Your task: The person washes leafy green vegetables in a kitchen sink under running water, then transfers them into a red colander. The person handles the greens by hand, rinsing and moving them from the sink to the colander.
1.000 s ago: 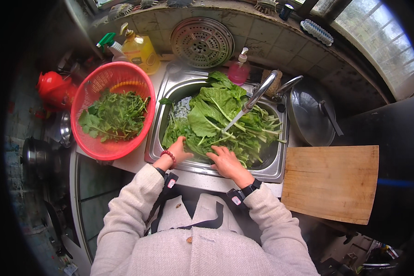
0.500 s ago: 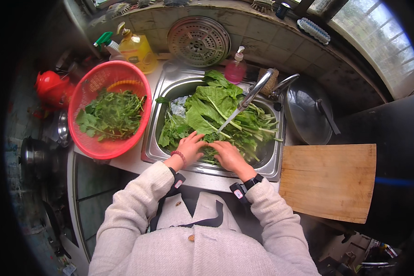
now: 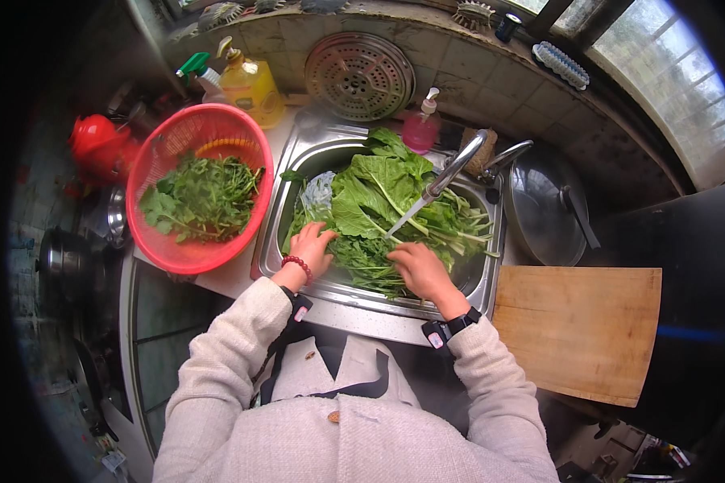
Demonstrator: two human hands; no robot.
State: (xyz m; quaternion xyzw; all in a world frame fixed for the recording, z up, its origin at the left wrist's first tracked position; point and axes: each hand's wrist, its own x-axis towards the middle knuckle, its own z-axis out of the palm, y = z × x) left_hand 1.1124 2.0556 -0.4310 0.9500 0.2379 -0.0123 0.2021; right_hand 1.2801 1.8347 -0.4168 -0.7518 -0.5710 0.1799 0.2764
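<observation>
A metal sink (image 3: pixel 275 241) is heaped with greens. Broad leafy greens (image 3: pixel 379 185) with pale stems fill its far and right parts, and finer feathery greens (image 3: pixel 366 262) lie at the near side. My left hand (image 3: pixel 306 251), a red bead bracelet at its wrist, rests at the left edge of the feathery greens, fingers apart. Across from it, my right hand (image 3: pixel 425 274) touches the greens' right side with loosely bent fingers. Water runs from the faucet (image 3: pixel 457 167) onto the leaves between the hands. Greenery partly hides the fingertips.
Left of the sink stands a red plastic basket (image 3: pixel 141 229) with more greens. A wooden cutting board (image 3: pixel 576 334) lies to the right, near a pan with a glass lid (image 3: pixel 546 205). Behind are a pink pump bottle (image 3: pixel 420 125), a yellow pump bottle (image 3: pixel 250 90) and a perforated steel plate (image 3: pixel 361 76).
My hands have parted: the left moved left, the right moved right and nearer to me. More feathery greens show between them. The view has shifted slightly.
</observation>
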